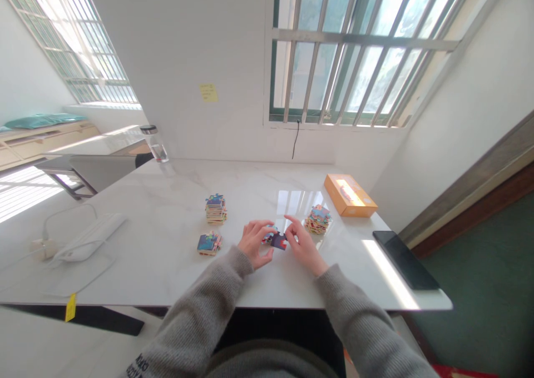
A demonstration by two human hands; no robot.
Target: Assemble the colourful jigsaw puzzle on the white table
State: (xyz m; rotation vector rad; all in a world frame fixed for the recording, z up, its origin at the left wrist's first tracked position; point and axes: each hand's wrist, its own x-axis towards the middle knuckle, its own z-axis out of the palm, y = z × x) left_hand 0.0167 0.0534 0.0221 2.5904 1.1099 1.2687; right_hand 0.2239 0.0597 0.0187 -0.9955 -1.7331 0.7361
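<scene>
Jigsaw pieces [277,240] held between left hand [253,244] and right hand [304,245], hands nearly together; long axis parallel to front edge of marble table [137,267].

Your left hand [254,243] and right hand [304,245] come together at centre frame, right index finger [288,219] raised and extended, left fingers [262,227] curled, both wrists angling inward from grey knit sleeves [354,317].
</scene>
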